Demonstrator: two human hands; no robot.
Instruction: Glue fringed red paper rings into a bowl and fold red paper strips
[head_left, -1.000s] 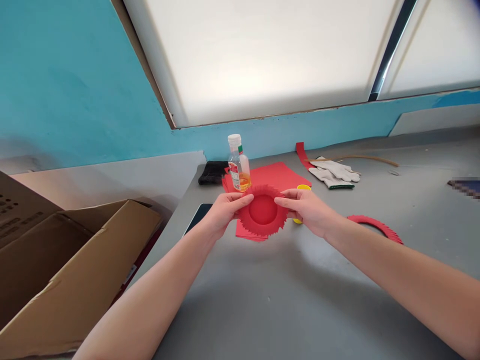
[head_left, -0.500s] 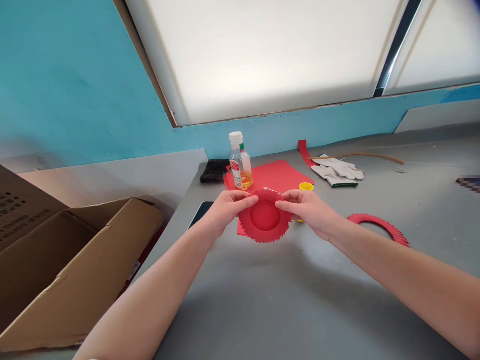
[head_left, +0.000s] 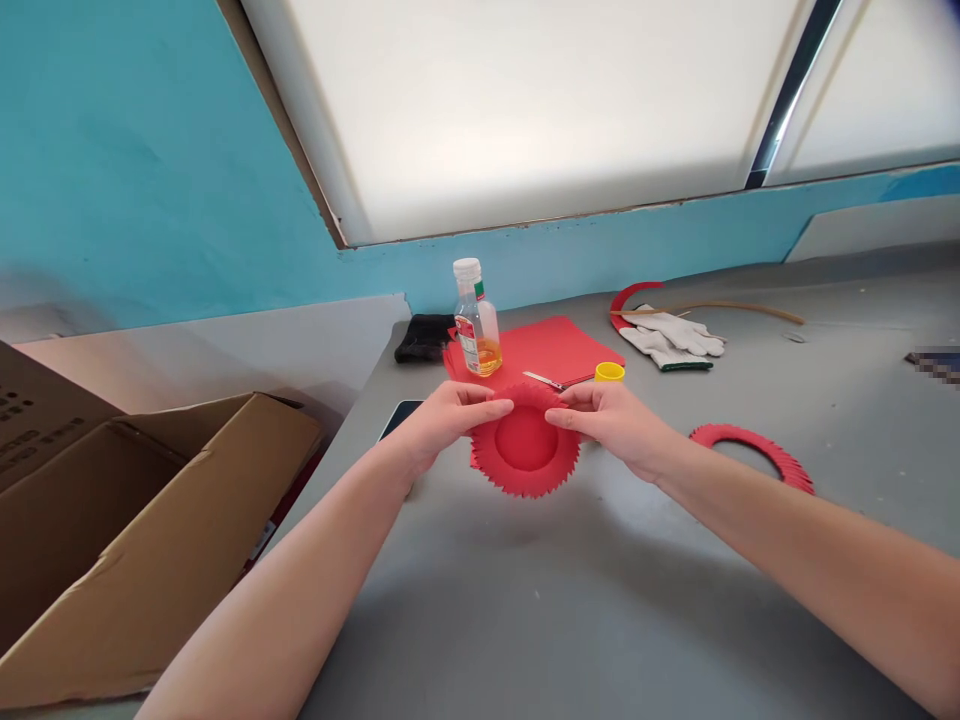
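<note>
A round red paper piece with a notched, toothed rim (head_left: 525, 478) is held up above the table between both hands. My left hand (head_left: 457, 415) pinches its upper left edge, thumb in front and fingers behind. On the upper right edge my right hand (head_left: 600, 412) has the same kind of pinch. Just behind it lie red paper sheets (head_left: 562, 340) and a pair of scissors or a similar blade (head_left: 541, 379), partly covered. A yellow-rimmed container (head_left: 610, 372) stands close behind my right hand, mostly hidden.
A glass bottle (head_left: 480, 335) with amber liquid stands on the sheets, beside a black cloth (head_left: 424, 338). White gloves (head_left: 671, 337), a curved red strip (head_left: 626, 295) and a pleated red ring (head_left: 757, 440) lie to the right. An open cardboard box (head_left: 172, 520) is at the left.
The round red paper piece has tilted to face me more fully, and the blade behind it has come into view. Both hands keep their pinch. The red strip by the gloves is now curled over.
</note>
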